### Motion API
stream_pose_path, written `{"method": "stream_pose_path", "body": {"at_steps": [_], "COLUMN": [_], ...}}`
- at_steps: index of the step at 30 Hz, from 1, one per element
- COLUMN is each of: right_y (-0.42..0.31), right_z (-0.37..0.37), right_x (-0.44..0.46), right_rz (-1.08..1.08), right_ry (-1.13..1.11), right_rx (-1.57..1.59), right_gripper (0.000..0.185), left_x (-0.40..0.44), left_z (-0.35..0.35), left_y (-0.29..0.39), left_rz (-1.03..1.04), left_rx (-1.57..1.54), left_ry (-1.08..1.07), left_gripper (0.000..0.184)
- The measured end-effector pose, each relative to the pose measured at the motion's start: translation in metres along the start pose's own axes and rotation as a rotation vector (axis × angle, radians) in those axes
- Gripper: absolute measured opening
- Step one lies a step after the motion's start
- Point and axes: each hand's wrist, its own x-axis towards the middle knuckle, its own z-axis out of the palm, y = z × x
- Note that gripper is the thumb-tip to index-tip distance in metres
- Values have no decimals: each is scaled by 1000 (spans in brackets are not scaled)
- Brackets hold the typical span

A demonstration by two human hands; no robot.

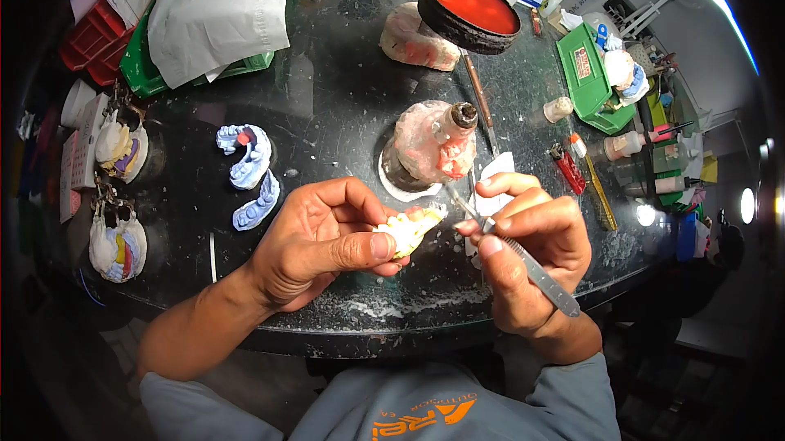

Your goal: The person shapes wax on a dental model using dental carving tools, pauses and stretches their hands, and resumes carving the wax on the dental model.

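Observation:
My left hand (327,241) is closed, pinching a small yellowish-white dental cast (406,230) between thumb and fingers. In my right hand (531,249) is a flat-handled metal scalpel (536,269), gripped like a pen. Its narrow tip points up and left, a short way to the right of the cast; I cannot tell whether they touch. Just beyond both hands stands a wax-spattered burner (429,145) with a dark nozzle. Behind my right fingers lies a crumpled white paper (497,167), partly hidden.
Blue dental models (245,155) lie on the black table at left, near mounted plaster casts (118,241). A round tin of red wax (470,12) stands at the back. On the right are a green bin (593,81), a red lighter (567,169) and a yellow-handled brush (599,188).

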Motion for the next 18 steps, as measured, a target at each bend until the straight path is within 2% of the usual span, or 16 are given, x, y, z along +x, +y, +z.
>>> {"method": "stream_pose_path", "body": {"at_steps": [3,6,11,15,18], "right_y": [0,0,-2,1,-3], "right_z": [2,-1,0,-8,-2], "right_x": [3,7,10,7,4], "right_rz": [43,38,95,97,185], "right_ry": [109,119,175,72,14], "right_rx": [-5,43,57,79,300], "right_gripper": [24,26,28,24,20], "left_x": [1,0,-1,-1,-4], "left_z": [-1,-1,3,6,12], "left_y": [1,0,4,6,10], "left_rz": [23,40,67,91,141], "left_rx": [-98,43,-7,28,153], "left_ry": [-53,-9,0,45,87], "left_gripper": [27,32,27,26,26]}}
